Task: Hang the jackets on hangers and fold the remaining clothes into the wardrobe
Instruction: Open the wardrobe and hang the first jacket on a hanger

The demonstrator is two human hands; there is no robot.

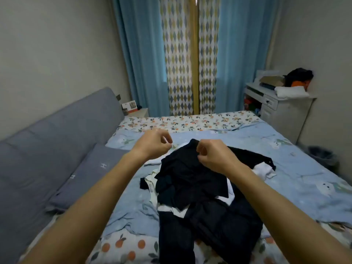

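A heap of clothes lies in the middle of the bed (297, 168). On top is a dark navy garment (190, 180), with white garments (263, 169) showing from under it and a larger dark piece (219, 225) nearer to me. My right hand (215, 156) hovers over the far end of the heap, its curled fingers pinching the raised top edge of the dark navy garment. To the left of that edge and slightly apart from it, my left hand (155, 144) has its fingers loosely curled and holds nothing. No hanger or wardrobe is in view.
A grey padded headboard (57, 130) and a grey pillow (85, 174) run along the left. A white desk (276, 105) with piled items stands at the back right, with a dark bin (322, 156) beside the bed. Blue curtains (137, 54) cover the far wall.
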